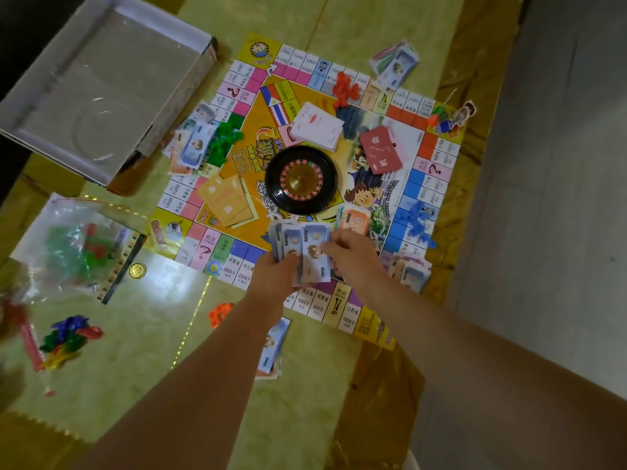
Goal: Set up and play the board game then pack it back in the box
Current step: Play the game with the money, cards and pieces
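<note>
Both hands, left hand [274, 266] and right hand [349, 252], closed on fanned banknotes [305, 245] at the board's [339, 310] 6 o'clock edge, probably counting shares.

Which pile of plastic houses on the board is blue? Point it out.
The blue pile lies on the board's right edge, over the blue squares. The red pile sits near the far edge, the green pile on the left side.

Two bare forearms, no sleeves in view, no watch, bracelet or ring seen; left hand [271, 271] and right hand [351, 256] ungloved, fingers slightly blurred, nails unpainted as far as can be told; arms widening toward the near edge of the picture
</note>
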`<state>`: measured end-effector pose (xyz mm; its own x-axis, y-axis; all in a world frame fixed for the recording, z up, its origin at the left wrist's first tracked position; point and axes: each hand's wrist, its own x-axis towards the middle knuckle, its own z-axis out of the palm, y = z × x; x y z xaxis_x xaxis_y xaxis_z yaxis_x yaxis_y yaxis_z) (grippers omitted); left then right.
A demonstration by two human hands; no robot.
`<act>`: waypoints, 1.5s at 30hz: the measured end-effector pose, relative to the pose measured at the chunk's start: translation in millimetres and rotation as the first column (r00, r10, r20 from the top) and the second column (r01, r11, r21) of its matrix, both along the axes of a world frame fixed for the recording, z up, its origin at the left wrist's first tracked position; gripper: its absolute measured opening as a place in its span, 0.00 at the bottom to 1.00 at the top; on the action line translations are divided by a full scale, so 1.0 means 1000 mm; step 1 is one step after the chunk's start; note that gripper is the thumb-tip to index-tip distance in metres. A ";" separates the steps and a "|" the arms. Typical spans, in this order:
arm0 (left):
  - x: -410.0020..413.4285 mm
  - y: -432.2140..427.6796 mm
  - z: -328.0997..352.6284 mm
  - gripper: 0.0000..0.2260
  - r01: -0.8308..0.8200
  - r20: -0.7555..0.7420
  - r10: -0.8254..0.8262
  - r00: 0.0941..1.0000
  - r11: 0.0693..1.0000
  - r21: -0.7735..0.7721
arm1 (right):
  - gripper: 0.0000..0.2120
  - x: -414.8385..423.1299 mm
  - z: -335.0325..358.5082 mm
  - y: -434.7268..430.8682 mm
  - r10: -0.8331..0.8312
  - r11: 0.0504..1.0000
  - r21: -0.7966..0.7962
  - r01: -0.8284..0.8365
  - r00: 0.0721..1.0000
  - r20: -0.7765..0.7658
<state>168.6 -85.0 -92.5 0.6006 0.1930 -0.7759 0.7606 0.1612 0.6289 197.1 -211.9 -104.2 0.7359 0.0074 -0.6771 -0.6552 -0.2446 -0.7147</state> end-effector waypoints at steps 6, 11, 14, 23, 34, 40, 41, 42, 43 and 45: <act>-0.016 0.014 0.001 0.10 -0.014 -0.034 0.021 0.999 0.983 0.185 | 0.04 -0.014 0.006 0.002 0.078 0.996 0.045 -0.074 0.991 -0.107; -0.043 0.035 0.006 0.11 -0.116 0.009 0.119 0.993 0.948 0.295 | 0.09 -0.040 0.012 0.011 0.117 0.992 0.069 -0.107 0.979 -0.166; -0.059 0.046 0.006 0.09 -0.097 -0.023 0.106 0.994 0.965 0.243 | 0.11 -0.057 0.010 0.018 0.134 0.989 0.089 -0.120 0.975 -0.176; -0.077 0.036 0.010 0.11 0.054 -0.185 -0.082 0.979 0.987 -0.154 | 0.02 -0.080 0.005 0.021 0.043 0.991 0.129 -0.022 0.985 -0.167; -0.080 0.016 0.012 0.09 0.592 -0.141 -0.588 0.797 0.806 -0.019 | 0.08 -0.084 0.017 -0.005 0.411 0.909 -0.109 -0.403 0.909 0.065; -0.096 0.002 -0.013 0.03 0.646 -0.175 -0.667 0.724 0.569 0.509 | 0.09 -0.107 0.004 -0.033 0.324 0.935 -0.189 -0.300 0.940 0.111; -0.101 -0.001 -0.018 0.04 0.628 -0.174 -0.671 0.721 0.527 0.572 | 0.11 -0.114 0.000 -0.037 0.314 0.935 -0.211 -0.285 0.942 0.119; -0.106 -0.005 -0.024 0.04 0.612 -0.168 -0.673 0.720 0.504 0.609 | 0.12 -0.120 -0.005 -0.041 0.307 0.931 -0.245 -0.271 0.944 0.124; -0.110 -0.009 -0.027 0.04 0.603 -0.166 -0.668 0.725 0.501 0.621 | 0.13 -0.126 -0.008 -0.044 0.306 0.922 -0.286 -0.260 0.943 0.132; -0.117 -0.019 -0.032 0.06 0.597 -0.172 -0.645 0.745 0.528 0.604 | 0.12 -0.136 -0.015 -0.050 0.293 0.914 -0.334 -0.231 0.945 0.147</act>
